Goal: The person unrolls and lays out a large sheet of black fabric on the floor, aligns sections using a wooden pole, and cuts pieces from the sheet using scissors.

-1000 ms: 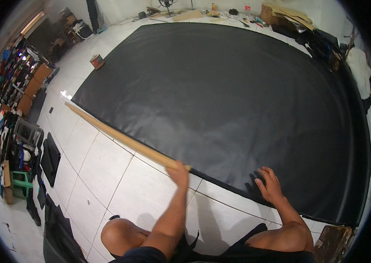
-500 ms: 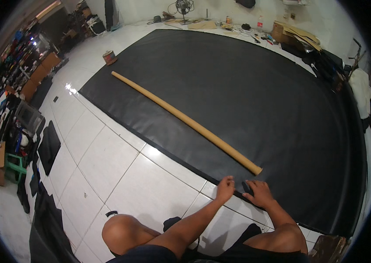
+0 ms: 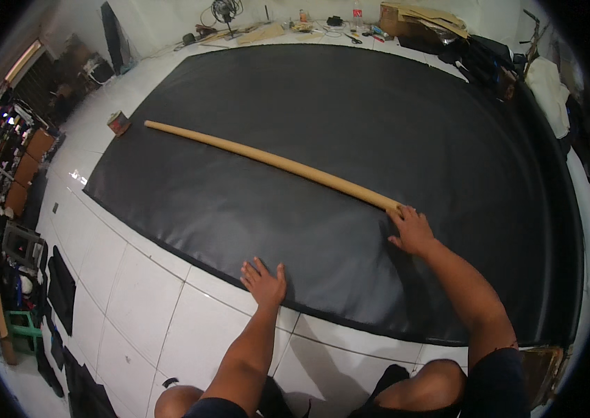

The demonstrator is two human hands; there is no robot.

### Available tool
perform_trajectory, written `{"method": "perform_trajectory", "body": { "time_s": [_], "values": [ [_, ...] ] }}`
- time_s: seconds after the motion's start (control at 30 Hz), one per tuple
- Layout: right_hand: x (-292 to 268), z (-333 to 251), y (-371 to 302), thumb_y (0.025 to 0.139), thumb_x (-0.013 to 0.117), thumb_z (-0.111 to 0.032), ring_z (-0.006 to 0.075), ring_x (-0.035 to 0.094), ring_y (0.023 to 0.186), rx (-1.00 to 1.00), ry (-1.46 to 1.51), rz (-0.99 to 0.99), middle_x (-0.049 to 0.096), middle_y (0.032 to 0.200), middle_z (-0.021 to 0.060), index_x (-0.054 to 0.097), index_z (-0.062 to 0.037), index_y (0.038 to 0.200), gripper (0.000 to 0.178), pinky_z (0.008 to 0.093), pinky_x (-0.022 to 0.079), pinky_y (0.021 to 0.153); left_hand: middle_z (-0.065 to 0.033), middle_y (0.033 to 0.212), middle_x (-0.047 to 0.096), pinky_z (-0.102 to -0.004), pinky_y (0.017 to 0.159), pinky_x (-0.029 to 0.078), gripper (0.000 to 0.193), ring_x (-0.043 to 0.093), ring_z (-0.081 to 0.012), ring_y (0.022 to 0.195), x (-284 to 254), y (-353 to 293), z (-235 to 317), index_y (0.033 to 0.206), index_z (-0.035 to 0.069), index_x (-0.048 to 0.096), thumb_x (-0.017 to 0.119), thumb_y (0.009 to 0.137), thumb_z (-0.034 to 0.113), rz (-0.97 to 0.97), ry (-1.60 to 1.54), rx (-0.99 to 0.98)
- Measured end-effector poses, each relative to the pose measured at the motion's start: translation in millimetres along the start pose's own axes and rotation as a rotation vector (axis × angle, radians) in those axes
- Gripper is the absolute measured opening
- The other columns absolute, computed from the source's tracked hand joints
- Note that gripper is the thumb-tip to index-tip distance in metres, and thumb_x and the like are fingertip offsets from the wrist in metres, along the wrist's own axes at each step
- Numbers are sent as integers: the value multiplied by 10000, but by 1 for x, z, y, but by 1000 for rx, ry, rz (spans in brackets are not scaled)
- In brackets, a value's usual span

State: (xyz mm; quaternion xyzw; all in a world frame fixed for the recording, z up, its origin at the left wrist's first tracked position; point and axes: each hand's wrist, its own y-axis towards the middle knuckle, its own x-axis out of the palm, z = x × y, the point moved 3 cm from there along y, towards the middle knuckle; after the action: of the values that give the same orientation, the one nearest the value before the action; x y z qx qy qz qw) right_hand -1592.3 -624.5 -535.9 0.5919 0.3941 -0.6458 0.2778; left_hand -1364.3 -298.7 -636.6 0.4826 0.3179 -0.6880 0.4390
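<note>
A long tan cardboard tube point(image 3: 274, 160) lies across a big black sheet point(image 3: 295, 90) with a leather-like sheen, spread on the floor. My right hand point(image 3: 413, 231) has its fingertips at the tube's near right end, its thumb held apart below. Whether those fingers press on the tube or only rest against it, I cannot tell. Down by the sheet's near edge is my left hand point(image 3: 264, 281), fingers spread and palm down, with nothing in it. It appears to lie on the sheet.
A small round can point(image 3: 119, 123) stands by the sheet's left corner. Along the back wall are a fan point(image 3: 225, 12), a bottle point(image 3: 357, 14) and scattered tools. Clutter and a green stool point(image 3: 25, 327) line the left side; white tile floor point(image 3: 135, 279) runs along the near edge.
The tube's near end now lies farther from the sheet's near edge. My right hand has reached forward to it; my left has shifted left, fingers spread. The whole view has shifted.
</note>
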Motion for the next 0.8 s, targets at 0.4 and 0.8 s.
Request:
{"method": "perform_trajectory", "body": {
  "time_s": [0.4,0.8],
  "values": [
    [50,36,156,909,599,-414,321,531,1037,85,22,254,498,1119,124,297,-344,1486,655,505,435,934,-272,1549,148,-513,1169,83,813,129,-413,1444,14,7,10,1481,0,265,536,880,475,30,106,-49],
    [1,-56,352,980,448,-443,370,542,1170,343,336,88,526,1260,198,256,-311,1500,570,498,467,957,-272,1546,151,-538,1163,85,839,132,-431,1439,14,8,12,1484,9,252,556,851,468,-60,126,-83]
  ]
}}
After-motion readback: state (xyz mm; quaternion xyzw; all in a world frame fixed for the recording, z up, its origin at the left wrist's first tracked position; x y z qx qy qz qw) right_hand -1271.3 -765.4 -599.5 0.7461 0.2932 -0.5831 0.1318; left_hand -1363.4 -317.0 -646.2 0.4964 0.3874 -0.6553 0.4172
